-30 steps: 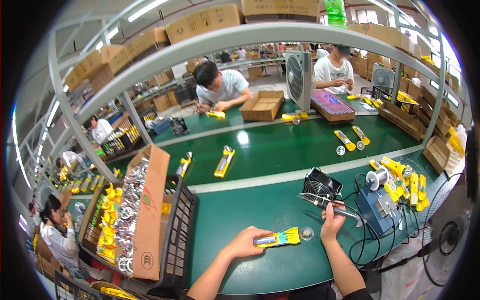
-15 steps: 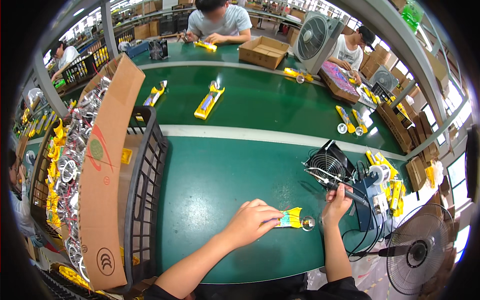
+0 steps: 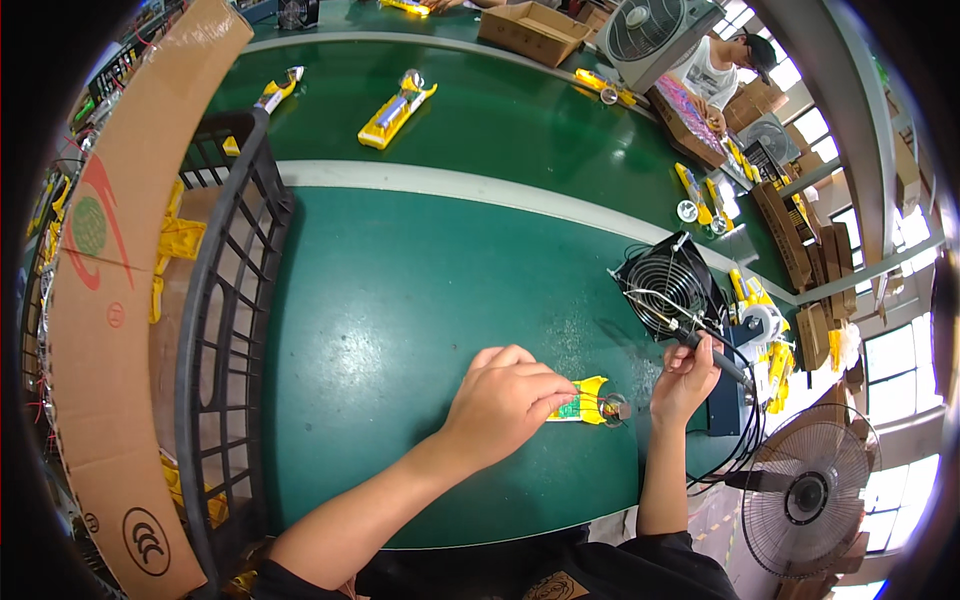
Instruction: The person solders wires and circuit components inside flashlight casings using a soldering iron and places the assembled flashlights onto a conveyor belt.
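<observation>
On the green bench in front of me lies a yellow plastic housing [image 3: 592, 398] with a green circuit board in it and thin wires. A round clear lens piece [image 3: 612, 409] sits at its right end. My left hand [image 3: 508, 400] is closed over the left part of the housing, thumb and fingers pinched together at the board; the exact grip is partly hidden. To the right, my right hand [image 3: 685, 382] holds a soldering iron [image 3: 728, 370] by its dark handle, its metal end pointing up-left across a small black square fan [image 3: 668, 288]. The iron is apart from the housing.
A blue device with a white wire spool [image 3: 765, 325] stands beside yellow parts at the right. A black crate [image 3: 230, 290] and cardboard flap [image 3: 120, 270] border the left. Beyond the pale rail, a green belt carries yellow units [image 3: 395, 115]. A floor fan [image 3: 808, 495] stands lower right.
The view has tilted down and shifted. My right hand has turned slightly with the soldering iron, still near the small fan. The left hand stays on the housing.
</observation>
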`<action>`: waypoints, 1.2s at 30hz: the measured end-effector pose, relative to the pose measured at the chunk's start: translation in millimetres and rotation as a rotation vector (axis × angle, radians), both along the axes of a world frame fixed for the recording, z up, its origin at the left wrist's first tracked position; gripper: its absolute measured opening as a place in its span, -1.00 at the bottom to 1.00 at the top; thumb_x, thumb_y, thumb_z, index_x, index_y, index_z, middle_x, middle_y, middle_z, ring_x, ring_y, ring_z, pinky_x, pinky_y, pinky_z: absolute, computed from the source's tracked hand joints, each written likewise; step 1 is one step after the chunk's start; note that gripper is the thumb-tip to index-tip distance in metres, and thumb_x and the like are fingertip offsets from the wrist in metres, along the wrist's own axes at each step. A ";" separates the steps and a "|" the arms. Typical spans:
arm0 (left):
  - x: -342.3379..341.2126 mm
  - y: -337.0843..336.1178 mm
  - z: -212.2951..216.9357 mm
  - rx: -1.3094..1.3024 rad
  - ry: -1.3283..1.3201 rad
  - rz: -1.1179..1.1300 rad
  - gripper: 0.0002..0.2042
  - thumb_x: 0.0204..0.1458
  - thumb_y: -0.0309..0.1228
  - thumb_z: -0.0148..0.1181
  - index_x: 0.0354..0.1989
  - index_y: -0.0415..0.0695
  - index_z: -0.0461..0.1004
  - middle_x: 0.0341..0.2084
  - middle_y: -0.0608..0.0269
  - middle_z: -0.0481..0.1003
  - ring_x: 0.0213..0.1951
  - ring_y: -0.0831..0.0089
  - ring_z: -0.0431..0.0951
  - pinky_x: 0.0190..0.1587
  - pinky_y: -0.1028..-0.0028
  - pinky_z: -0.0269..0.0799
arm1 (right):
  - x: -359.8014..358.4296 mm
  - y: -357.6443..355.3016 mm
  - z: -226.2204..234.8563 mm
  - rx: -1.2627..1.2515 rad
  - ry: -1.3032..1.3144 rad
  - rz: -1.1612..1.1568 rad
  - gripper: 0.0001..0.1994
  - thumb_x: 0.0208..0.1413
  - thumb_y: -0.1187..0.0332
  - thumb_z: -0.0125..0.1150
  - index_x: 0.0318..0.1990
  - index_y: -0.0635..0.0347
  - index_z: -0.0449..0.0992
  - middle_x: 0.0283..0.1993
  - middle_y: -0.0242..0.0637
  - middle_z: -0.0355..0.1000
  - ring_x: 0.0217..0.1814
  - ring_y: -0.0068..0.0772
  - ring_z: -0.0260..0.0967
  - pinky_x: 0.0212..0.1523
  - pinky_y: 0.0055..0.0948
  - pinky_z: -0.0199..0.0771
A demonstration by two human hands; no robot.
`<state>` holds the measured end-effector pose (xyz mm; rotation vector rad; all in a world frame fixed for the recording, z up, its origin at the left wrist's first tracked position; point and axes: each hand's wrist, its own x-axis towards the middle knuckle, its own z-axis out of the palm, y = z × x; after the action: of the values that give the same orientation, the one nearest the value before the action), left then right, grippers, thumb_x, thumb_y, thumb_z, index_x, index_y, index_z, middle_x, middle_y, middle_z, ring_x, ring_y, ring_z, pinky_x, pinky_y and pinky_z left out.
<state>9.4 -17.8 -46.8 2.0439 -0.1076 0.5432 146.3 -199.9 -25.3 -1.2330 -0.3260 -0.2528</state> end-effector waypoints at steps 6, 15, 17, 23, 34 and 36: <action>1.4 2.0 8.6 -0.016 0.046 -0.003 -0.93 -0.15 -0.38 0.11 -0.50 -0.05 0.48 -0.55 0.42 0.46 -0.37 0.46 0.35 -0.16 0.43 0.13 | -3.9 -6.4 9.6 0.005 -0.021 0.110 -0.86 0.03 0.36 -0.04 -0.35 0.23 0.24 -0.62 -0.37 0.21 -0.66 -0.66 0.07 -0.67 -0.67 0.05; 1.0 2.6 10.2 0.085 0.119 -0.087 -0.99 -0.20 -0.38 0.15 -0.56 0.03 0.48 -0.51 0.49 0.42 -0.27 0.45 0.33 0.01 0.24 0.04 | -9.4 -8.1 17.5 -0.073 0.043 0.156 -0.86 -0.03 0.39 0.01 -0.38 0.24 0.22 -0.63 -0.33 0.21 -0.69 -0.61 0.09 -0.68 -0.66 0.10; 0.6 1.4 10.3 0.086 0.131 -0.064 -0.99 -0.21 -0.37 0.15 -0.58 0.05 0.49 -0.49 0.51 0.41 -0.24 0.46 0.33 0.06 0.17 -0.02 | -8.5 -10.8 17.3 -0.099 0.062 0.203 -0.86 -0.03 0.40 0.01 -0.38 0.24 0.22 -0.64 -0.33 0.21 -0.69 -0.61 0.09 -0.68 -0.65 0.10; 1.4 2.2 12.1 0.084 0.185 -0.100 -0.96 -0.24 -0.34 0.17 -0.62 0.05 0.49 -0.42 0.52 0.42 -0.19 0.46 0.33 0.11 0.10 -0.10 | -9.9 -12.8 21.4 -0.073 0.086 0.251 -0.86 -0.03 0.40 0.00 -0.37 0.25 0.23 -0.64 -0.33 0.22 -0.70 -0.62 0.09 -0.67 -0.64 0.10; 2.9 -0.3 6.2 0.005 0.130 -0.021 -0.97 -0.26 -0.37 0.21 -0.58 0.05 0.51 -0.56 0.51 0.45 -0.25 0.48 0.36 0.10 0.09 -0.07 | -9.5 -14.0 24.3 -0.061 0.090 0.287 -0.86 -0.04 0.40 -0.02 -0.38 0.26 0.22 -0.63 -0.33 0.22 -0.70 -0.65 0.09 -0.70 -0.68 0.05; 3.2 -0.3 6.9 -0.003 0.138 -0.019 -0.97 -0.26 -0.38 0.21 -0.58 0.04 0.51 -0.58 0.50 0.45 -0.26 0.49 0.36 0.09 0.10 -0.05 | -11.1 -12.0 25.2 -0.062 0.099 0.270 -0.86 -0.04 0.40 -0.01 -0.38 0.26 0.22 -0.63 -0.33 0.22 -0.70 -0.65 0.09 -0.70 -0.68 0.05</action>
<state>12.6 -18.1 -39.9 2.0693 -0.0433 0.3886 135.2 -211.9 -0.1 -1.2423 -0.4118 0.0510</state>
